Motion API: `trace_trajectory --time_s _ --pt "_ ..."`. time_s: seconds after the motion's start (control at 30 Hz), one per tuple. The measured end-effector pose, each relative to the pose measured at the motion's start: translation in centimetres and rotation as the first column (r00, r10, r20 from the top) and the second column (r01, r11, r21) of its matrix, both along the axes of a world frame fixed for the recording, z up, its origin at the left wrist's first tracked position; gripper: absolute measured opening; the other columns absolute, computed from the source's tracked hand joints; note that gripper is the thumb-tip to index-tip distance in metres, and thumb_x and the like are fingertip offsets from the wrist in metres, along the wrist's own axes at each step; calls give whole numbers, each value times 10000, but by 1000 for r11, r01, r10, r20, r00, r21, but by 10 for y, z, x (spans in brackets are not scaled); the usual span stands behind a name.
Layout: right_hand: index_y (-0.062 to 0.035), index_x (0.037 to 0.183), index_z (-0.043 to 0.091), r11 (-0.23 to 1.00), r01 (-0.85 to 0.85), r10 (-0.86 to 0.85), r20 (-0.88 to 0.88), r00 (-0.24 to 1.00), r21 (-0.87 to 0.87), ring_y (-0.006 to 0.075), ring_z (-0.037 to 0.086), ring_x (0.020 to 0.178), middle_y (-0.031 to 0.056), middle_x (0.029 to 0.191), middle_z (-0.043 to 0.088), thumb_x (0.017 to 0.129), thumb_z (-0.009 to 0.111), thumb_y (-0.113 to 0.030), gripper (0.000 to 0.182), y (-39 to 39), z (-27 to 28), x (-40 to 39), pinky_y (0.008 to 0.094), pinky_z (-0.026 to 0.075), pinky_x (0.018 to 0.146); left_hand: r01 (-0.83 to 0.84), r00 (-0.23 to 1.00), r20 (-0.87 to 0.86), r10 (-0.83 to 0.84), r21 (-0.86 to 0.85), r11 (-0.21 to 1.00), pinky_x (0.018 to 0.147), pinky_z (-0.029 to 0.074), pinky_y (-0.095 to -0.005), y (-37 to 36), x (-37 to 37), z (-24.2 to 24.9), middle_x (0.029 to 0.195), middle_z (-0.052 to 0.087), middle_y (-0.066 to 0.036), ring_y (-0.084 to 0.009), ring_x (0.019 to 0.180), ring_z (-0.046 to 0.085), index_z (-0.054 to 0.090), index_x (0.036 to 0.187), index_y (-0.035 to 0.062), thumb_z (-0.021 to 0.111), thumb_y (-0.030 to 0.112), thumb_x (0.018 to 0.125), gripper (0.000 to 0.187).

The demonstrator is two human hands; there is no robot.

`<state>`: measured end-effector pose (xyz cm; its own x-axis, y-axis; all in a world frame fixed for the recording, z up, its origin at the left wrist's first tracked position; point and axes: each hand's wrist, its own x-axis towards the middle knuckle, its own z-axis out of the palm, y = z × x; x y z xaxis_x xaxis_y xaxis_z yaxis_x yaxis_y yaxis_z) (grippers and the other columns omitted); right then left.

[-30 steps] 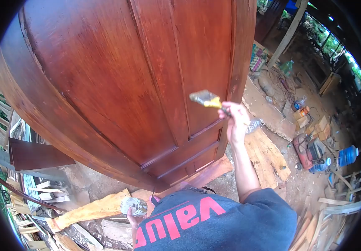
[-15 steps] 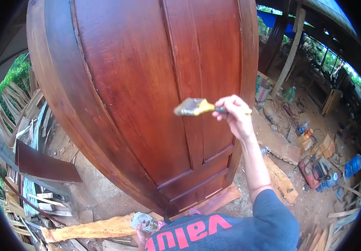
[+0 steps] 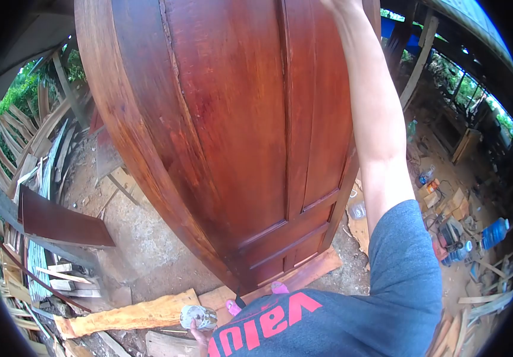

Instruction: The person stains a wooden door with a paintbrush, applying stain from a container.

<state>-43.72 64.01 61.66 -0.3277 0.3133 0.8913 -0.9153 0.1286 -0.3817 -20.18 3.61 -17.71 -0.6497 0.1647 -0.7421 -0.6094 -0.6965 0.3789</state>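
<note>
A tall reddish-brown panelled wooden door point(image 3: 238, 149) with a curved left edge stands in front of me, its surface glossy and streaked. My right arm is raised along its right side. Only the wrist end of my right hand point(image 3: 341, 5) shows at the top edge; its fingers and anything in them are out of view. Low down, by my shirt, my left hand point(image 3: 197, 334) is closed around a pale, paint-smeared container point(image 3: 199, 317). What is inside the container cannot be made out.
Rough planks point(image 3: 131, 314) lie by my feet, one under the door. At left are a dark curved board point(image 3: 63, 219) and stacked timber point(image 3: 36, 143). Blue water jugs point(image 3: 494, 234), a compressor-like machine and wood scraps lie at right. A post point(image 3: 420, 59) stands behind.
My right hand, which held a paintbrush before the middle of the door, has risen to the top edge, taking the brush out of view. My left hand still holds the container. The view has shifted.
</note>
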Motion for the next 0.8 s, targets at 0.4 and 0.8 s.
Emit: trace_trajectory --time_s 0.4,0.8 --pt "20 891 648 837 367 44 719 693 -406 189 695 751 155 980 704 995 601 -163 216 -55 -455 216 285 572 658 241 969 72 -237 -65 968 805 498 -467 -44 -32 17 1203 620 -28 -237 1084 597 542 1285 197 618 638 780 674" --pt "-27 869 687 901 415 -220 690 689 -127 75 638 638 44 795 707 952 685 -221 211 -86 -379 167 195 479 558 373 915 -106 -390 -151 916 854 430 -476 -5 -93 52 1297 574 -25 -261 1144 536 509 1337 254 651 631 745 717"
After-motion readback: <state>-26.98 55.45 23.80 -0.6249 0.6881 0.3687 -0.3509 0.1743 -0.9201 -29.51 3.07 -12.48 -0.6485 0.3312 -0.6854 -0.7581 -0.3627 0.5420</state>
